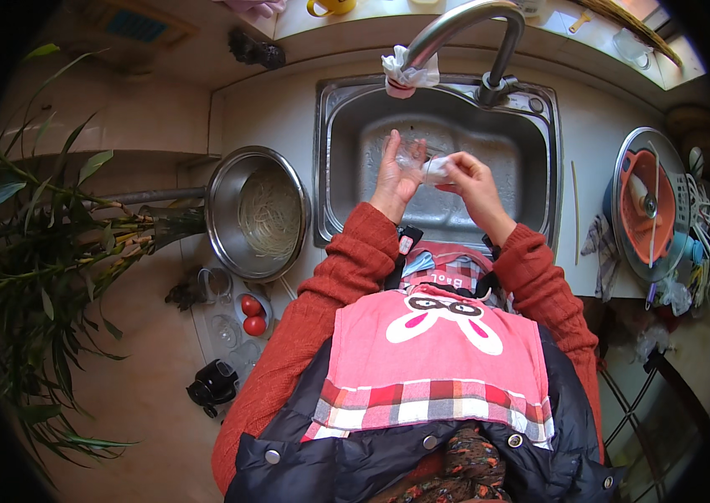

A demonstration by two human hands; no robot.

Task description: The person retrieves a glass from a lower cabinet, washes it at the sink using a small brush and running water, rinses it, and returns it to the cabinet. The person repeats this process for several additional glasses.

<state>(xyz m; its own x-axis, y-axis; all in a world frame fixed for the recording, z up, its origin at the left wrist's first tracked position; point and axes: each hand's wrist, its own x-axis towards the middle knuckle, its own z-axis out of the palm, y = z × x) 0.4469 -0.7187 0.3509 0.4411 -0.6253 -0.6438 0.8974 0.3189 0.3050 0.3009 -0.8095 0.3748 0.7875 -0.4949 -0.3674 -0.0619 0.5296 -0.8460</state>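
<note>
Over the stainless steel sink (521, 182), my right hand (471, 185) pinches a small crumpled white piece, perhaps plastic film or paper (435, 170). Close to its left, my left hand (397, 173) is turned palm up with the fingers spread; thin clear film seems to lie at its fingers. Whether the clear film and the white piece are joined I cannot tell. The curved metal faucet (455, 19) arches above the sink's far edge, a white cloth or paper (414, 70) wrapped around its spout end.
A steel bowl (220, 251) with thin pale noodle-like strands (272, 214) stands left of the sink. Beyond it are tomatoes (253, 314) in a dish, glasses and a leafy plant (47, 276). At right, an orange basket (631, 232) rests in a large round vessel, with a checked cloth (603, 251) beside it.
</note>
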